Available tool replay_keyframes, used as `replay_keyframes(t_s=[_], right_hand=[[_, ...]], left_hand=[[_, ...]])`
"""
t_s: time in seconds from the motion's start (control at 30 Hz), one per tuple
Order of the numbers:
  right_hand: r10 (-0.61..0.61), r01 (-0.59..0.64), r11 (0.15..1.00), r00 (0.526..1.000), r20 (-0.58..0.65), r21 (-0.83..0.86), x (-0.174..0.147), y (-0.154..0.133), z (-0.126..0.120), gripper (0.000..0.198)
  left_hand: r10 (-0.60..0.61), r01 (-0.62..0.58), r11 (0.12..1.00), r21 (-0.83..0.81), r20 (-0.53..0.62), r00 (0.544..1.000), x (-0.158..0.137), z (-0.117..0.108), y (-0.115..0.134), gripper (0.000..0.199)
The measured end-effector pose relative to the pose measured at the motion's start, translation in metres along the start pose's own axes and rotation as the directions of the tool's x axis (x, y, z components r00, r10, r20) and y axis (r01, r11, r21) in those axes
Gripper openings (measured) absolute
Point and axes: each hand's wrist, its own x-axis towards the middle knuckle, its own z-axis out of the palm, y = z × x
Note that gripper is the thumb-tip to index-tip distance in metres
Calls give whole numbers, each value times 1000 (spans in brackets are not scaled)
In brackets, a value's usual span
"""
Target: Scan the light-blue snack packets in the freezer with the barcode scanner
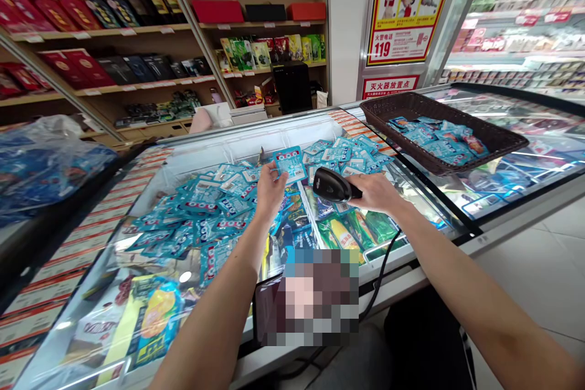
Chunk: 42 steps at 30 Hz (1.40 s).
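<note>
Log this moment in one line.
left hand: holds blue packet | right hand: holds scanner | basket: holds more packets

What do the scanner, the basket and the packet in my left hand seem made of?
Scanner: probably hard plastic, black with a slight sheen, from its smooth molded shell.
Basket: dark brown woven strips, perhaps plastic or rattan; the weave shows, the fiber is unclear.
Packet: likely glossy plastic film or foil, from its thin, shiny printed face.
</note>
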Motion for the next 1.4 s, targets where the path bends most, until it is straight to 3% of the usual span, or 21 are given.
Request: replay_keyframes(t_s=[0.73, 0.83, 0.93, 1.07, 1.17, 1.23, 1.33, 1.4], right_hand=[[14, -14, 1000, 1000, 8, -1, 0, 1, 2, 35], [62, -62, 998, 998, -12, -23, 1, 2, 2, 36], [149, -150, 987, 989, -28, -65, 2, 4, 1, 35], [227, -230, 967, 973, -32, -112, 3, 5, 0, 33], [240, -240, 963, 971, -20, -120, 4, 4, 0, 33], [242, -242, 962, 970, -14, -124, 4, 4, 1, 34], [242, -245, 962, 969, -38, -123, 5, 5, 3, 35], [243, -250, 962, 967, -75, -113, 7, 7, 5, 37]], left_hand=[[40, -41, 990, 133, 14, 999, -1, 0, -1, 31], [76, -49, 957, 287, -86, 993, -1, -5, 3, 34], [144, -27, 864, 502, -196, 970, 0, -17, 8, 36], [253, -48, 756, 653, -222, 942, 0, -29, 13, 45], [350, -127, 678, 724, -166, 922, -3, -29, 17, 58], [395, -214, 630, 746, -70, 916, -6, -24, 20, 61], [384, -403, 573, 713, 200, 901, -8, -12, 24, 50], [353, -513, 554, 656, 374, 858, -9, -3, 23, 46]])
